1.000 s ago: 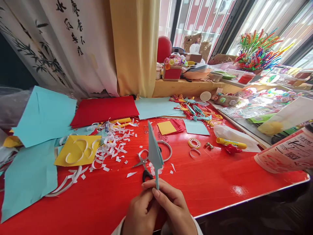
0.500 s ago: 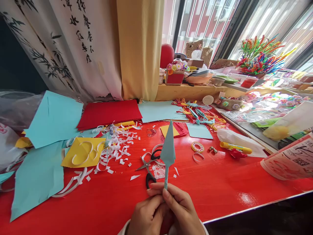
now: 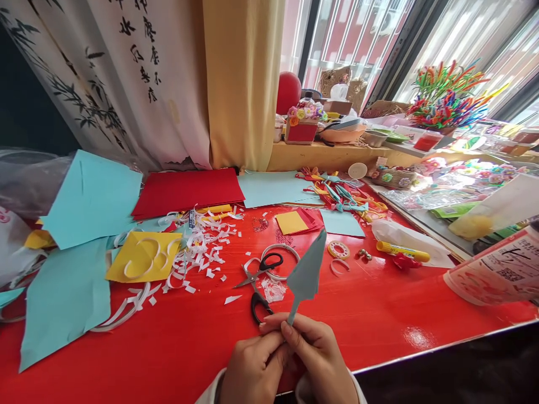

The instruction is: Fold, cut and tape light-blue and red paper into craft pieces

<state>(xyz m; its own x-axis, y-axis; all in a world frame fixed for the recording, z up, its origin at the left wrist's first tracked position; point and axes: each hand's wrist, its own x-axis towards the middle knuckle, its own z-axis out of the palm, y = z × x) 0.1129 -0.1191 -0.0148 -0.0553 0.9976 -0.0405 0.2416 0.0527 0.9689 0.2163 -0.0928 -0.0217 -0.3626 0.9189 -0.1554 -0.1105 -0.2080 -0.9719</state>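
Note:
Pinched upright in front of me is a light-blue folded paper piece, with a wide pointed top and a narrow stem, leaning to the right. My right hand is closed on the stem, thumb in front and fingers behind. Against it, my left hand is closed around the lower part of the stem, whose end is hidden among the fingers. Just beyond the hands, black-handled scissors lie spread on the red table, beside a white ring-shaped roll partly behind the paper.
On the left lie light-blue sheets, a yellow sheet and white paper scraps. Red sheets are stacked behind. To the right are a tape roll, a yellow glue stick and a large printed cup.
The folded paper has tipped over to the right, uncovering more of the scissors and the white ring-shaped roll. Both hands stay closed together in nearly the same place.

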